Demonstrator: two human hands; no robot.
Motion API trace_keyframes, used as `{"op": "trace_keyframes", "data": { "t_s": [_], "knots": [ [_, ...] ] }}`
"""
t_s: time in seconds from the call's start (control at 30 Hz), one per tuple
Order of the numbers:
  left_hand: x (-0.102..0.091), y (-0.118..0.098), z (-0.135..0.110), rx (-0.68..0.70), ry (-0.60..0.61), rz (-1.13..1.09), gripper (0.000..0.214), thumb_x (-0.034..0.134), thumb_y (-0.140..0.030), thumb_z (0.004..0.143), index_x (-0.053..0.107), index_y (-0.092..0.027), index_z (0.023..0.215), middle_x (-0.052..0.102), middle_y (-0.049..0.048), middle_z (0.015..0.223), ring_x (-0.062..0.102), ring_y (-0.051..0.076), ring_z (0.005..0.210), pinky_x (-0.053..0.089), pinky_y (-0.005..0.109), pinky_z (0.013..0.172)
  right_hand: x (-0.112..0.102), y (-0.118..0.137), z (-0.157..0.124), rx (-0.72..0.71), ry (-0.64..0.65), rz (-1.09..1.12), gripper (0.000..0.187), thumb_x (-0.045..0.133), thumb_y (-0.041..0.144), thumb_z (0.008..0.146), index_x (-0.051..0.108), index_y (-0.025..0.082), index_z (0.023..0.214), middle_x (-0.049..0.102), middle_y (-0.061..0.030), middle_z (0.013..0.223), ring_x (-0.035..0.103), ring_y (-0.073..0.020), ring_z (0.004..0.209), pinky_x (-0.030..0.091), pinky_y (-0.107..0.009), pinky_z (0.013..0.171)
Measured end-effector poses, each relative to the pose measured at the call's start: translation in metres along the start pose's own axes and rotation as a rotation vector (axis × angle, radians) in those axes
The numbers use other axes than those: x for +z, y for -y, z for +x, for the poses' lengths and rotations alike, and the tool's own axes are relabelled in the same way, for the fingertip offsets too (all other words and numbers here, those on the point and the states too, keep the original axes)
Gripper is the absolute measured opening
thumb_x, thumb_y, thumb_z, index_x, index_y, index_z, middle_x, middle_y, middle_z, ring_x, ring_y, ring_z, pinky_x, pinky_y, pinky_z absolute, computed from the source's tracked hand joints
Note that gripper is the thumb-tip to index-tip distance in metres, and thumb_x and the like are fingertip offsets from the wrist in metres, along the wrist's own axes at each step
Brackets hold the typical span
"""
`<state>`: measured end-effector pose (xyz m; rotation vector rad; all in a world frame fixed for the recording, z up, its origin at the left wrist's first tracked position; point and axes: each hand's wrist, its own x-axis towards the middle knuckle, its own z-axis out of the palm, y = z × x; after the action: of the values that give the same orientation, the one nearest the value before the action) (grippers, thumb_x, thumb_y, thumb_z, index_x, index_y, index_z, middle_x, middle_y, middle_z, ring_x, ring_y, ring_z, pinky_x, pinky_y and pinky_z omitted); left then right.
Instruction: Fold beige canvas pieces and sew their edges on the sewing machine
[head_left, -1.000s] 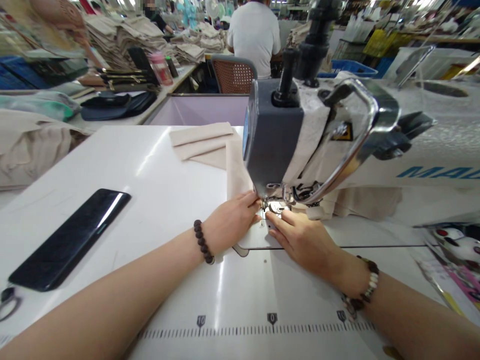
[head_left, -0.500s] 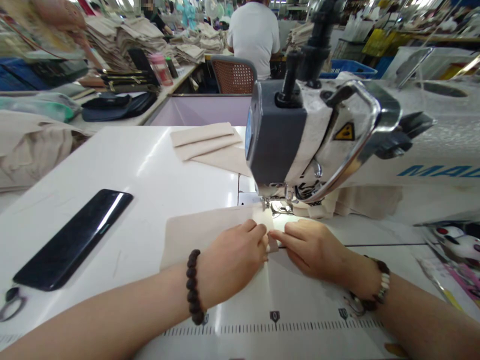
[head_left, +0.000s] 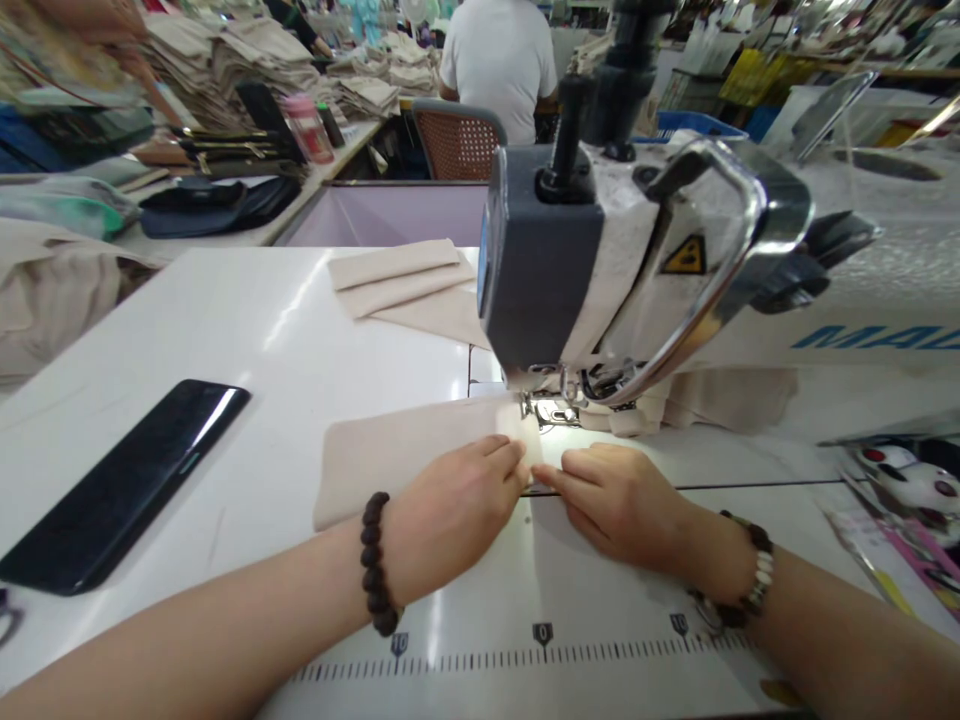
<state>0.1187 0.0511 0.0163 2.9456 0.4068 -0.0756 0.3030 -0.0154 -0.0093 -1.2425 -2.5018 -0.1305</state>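
A beige fabric piece [head_left: 405, 440] lies flat on the white sewing table, its right edge under the presser foot [head_left: 528, 405] of the sewing machine [head_left: 547, 260]. My left hand [head_left: 457, 510] rests on its near right part, fingers bent and pressed together on the cloth. Just beside it, my right hand [head_left: 619, 500] is closed, its index fingertip at the fabric's near right corner. The fingertips of both hands almost meet in front of the needle area. My right thumb is mostly hidden.
A black phone [head_left: 127, 480] lies at the left. Folded beige pieces [head_left: 397, 275] lie behind the fabric, and more cloth [head_left: 727, 400] sits under the machine arm. Small tools [head_left: 892, 540] lie at the right. A co-worker in a white shirt [head_left: 499, 70] sits ahead.
The fabric has slid a little away from me, under the presser foot, and its near corner now shows less. Both hands stay at its edge. The view has shifted slightly.
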Motion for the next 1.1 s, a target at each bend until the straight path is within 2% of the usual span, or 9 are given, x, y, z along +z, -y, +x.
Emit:
{"op": "trace_keyframes", "data": {
  "t_s": [0.2,0.37,0.57,0.83,0.97,1.1],
  "knots": [
    [0.001,0.014,0.006,-0.015,-0.087,-0.046,0.022,0.040,-0.003,0.086,0.053,-0.012,0.101,0.058,0.0086,0.104,0.052,0.018,0.106,0.045,0.032,0.091,0.004,-0.003,0.004,0.122,0.048,-0.026,0.030,0.035,0.011,0.084,0.060,0.011,0.100,0.054,-0.0025,0.064,0.045,-0.0142,0.055,0.028,-0.028,0.050],
    [0.000,0.024,0.013,-0.025,-0.095,-0.037,0.020,0.044,-0.006,0.086,0.054,-0.008,0.103,0.057,0.0113,0.108,0.049,0.018,0.110,0.039,0.031,0.099,0.007,-0.004,0.009,0.183,0.032,-0.088,0.037,0.040,0.006,0.078,0.057,0.008,0.110,0.059,-0.0054,0.072,0.051,-0.0144,0.062,0.034,-0.026,0.055],
    [0.006,0.033,0.020,-0.066,-0.156,0.017,0.021,0.043,-0.010,0.088,0.054,-0.007,0.106,0.057,0.0124,0.110,0.050,0.020,0.110,0.038,0.034,0.099,0.007,-0.002,0.011,0.213,0.048,-0.102,0.037,0.042,0.006,0.077,0.057,0.008,0.111,0.059,-0.0054,0.074,0.050,-0.0139,0.063,0.032,-0.025,0.052],
    [0.007,0.036,0.021,-0.100,-0.151,0.044,0.024,0.039,-0.009,0.089,0.053,-0.005,0.108,0.056,0.0140,0.111,0.049,0.021,0.111,0.037,0.033,0.097,0.008,-0.002,0.010,0.211,0.026,-0.123,0.035,0.041,0.006,0.077,0.058,0.009,0.108,0.059,-0.0055,0.073,0.050,-0.0143,0.062,0.032,-0.026,0.053],
    [0.005,0.034,0.018,-0.110,-0.087,0.089,0.028,0.038,-0.010,0.089,0.049,-0.006,0.115,0.053,0.0149,0.118,0.045,0.022,0.116,0.033,0.036,0.101,0.008,-0.002,0.011,0.208,0.035,-0.123,0.037,0.041,0.006,0.077,0.057,0.008,0.111,0.060,-0.0059,0.075,0.051,-0.0146,0.062,0.033,-0.026,0.053],
    [0.005,0.027,0.015,-0.273,-0.008,0.196,0.035,0.033,-0.010,0.090,0.043,-0.009,0.123,0.046,0.0170,0.128,0.043,0.027,0.119,0.038,0.045,0.095,0.009,-0.003,0.011,0.219,0.034,-0.122,0.036,0.043,0.007,0.077,0.058,0.009,0.109,0.060,-0.0057,0.075,0.052,-0.0150,0.062,0.034,-0.026,0.054]
  ]
}}
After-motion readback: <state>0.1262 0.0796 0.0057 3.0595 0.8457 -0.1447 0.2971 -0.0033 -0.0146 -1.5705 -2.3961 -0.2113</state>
